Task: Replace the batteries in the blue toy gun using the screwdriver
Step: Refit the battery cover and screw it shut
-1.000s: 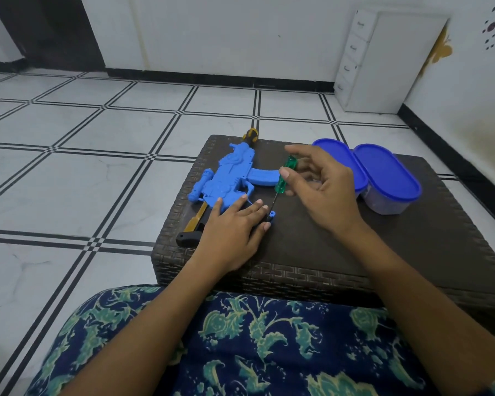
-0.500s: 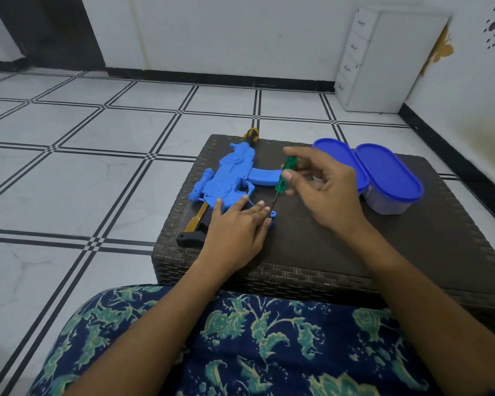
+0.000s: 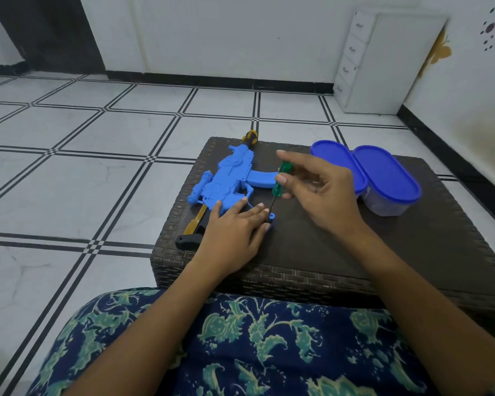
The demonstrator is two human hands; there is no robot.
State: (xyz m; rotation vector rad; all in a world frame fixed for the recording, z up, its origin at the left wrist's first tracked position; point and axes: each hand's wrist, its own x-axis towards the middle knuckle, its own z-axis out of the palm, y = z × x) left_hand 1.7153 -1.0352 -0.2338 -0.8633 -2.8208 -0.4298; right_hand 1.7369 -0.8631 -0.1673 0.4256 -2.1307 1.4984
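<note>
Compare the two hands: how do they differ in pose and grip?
The left hand lies flat on the gun; the right hand hovers above the table. The left hand's fingers are straight; the right hand's pinch the screwdriver. Both are bare.

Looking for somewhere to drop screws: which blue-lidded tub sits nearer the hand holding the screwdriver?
The left tub, just behind the right hand that pinches the screwdriver and partly hidden by it; the other tub sits beyond, farther right.
</note>
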